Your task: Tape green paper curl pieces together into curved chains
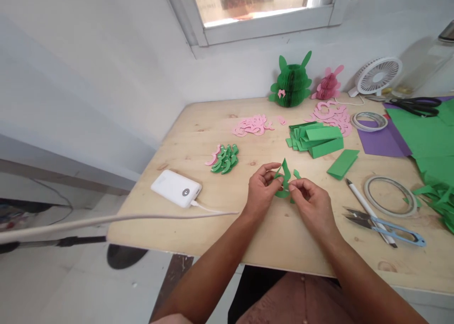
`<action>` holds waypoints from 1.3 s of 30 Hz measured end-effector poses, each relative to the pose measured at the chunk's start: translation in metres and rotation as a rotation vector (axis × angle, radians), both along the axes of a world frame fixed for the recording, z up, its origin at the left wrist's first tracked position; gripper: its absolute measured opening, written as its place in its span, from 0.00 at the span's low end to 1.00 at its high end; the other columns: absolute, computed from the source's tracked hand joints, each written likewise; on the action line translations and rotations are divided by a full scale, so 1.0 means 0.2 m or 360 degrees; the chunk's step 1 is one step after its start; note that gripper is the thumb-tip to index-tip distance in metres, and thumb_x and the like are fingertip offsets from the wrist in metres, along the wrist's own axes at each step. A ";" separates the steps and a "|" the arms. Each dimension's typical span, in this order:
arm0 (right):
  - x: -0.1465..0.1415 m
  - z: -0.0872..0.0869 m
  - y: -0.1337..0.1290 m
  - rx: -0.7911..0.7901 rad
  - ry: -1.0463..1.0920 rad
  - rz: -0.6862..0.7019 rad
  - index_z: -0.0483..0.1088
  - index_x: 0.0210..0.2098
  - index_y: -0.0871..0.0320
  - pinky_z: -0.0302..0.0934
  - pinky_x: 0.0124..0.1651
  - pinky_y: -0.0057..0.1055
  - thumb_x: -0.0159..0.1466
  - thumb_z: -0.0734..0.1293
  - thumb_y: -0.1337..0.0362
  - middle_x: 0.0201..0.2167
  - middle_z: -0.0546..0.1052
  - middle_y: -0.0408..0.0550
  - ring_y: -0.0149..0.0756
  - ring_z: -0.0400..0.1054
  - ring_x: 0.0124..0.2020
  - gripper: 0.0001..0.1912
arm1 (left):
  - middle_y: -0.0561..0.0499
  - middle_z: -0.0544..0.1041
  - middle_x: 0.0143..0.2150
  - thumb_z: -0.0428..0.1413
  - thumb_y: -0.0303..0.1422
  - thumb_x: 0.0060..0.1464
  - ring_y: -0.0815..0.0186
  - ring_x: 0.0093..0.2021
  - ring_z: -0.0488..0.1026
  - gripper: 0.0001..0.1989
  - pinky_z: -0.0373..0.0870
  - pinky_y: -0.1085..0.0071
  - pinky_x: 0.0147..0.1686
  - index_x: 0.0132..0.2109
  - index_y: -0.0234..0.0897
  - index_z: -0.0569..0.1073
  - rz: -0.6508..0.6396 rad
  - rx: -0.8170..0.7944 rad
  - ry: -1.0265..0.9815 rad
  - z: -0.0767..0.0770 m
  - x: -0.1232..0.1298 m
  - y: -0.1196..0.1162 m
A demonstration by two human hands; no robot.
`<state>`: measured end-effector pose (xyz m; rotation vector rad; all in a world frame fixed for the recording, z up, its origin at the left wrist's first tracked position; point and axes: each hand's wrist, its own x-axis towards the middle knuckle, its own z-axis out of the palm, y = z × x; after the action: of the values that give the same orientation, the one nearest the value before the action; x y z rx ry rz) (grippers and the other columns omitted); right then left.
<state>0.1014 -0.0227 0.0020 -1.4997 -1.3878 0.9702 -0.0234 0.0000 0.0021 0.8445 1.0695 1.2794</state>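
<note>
Close to the table's front, a cut piece of green paper (285, 169) is held up between my two hands. My left hand (263, 187) pinches its left side, with a curved part hanging below the fingers. My right hand (312, 203) is closed with thumb and forefinger on its right edge. A small green scrap (296, 173) shows just behind the right fingers. Left of my hands lies a pile of curved green paper pieces (225, 159), with a pink curved piece (213, 156) beside it. Folded green paper strips (319, 138) are stacked beyond my right hand.
Thread snips (386, 227) lie across a white pen (369, 210) at right, near a tape roll (367, 191). A white power bank (176, 188) with a cable sits left. Paper figures (291, 85), pink cutouts (252, 125), a fan (378, 75) and black scissors (414, 105) stand or lie behind.
</note>
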 end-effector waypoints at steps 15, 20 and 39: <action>0.00 0.02 0.00 0.0067 0.0117 -0.0168 0.70 0.29 0.58 0.60 0.27 0.27 0.58 0.65 0.56 0.22 0.73 0.43 0.31 0.64 0.23 0.11 | 0.55 0.72 0.24 0.63 0.32 0.40 0.73 0.22 0.67 0.16 0.65 0.76 0.25 0.39 0.35 0.74 -0.0143 -0.0028 0.0041 0.01 0.02 -0.02; 0.00 0.01 0.01 0.0009 0.0219 -0.0170 0.69 0.26 0.58 0.56 0.24 0.26 0.57 0.65 0.55 0.20 0.71 0.41 0.29 0.61 0.21 0.12 | 0.56 0.71 0.24 0.62 0.33 0.42 0.74 0.22 0.66 0.14 0.66 0.75 0.26 0.38 0.35 0.73 -0.0157 -0.0025 0.0022 0.02 0.02 -0.02; 0.00 0.00 0.02 -0.0045 0.0318 -0.0120 0.69 0.27 0.59 0.55 0.24 0.26 0.56 0.66 0.56 0.20 0.71 0.42 0.29 0.61 0.21 0.12 | 0.51 0.76 0.32 0.62 0.30 0.41 0.73 0.23 0.68 0.13 0.67 0.76 0.24 0.38 0.34 0.75 -0.0160 -0.0022 -0.0087 0.02 0.00 -0.02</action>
<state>0.1021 -0.0196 0.0015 -1.4231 -1.1720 1.0655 -0.0225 -0.0040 0.0071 0.8378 0.9794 1.2030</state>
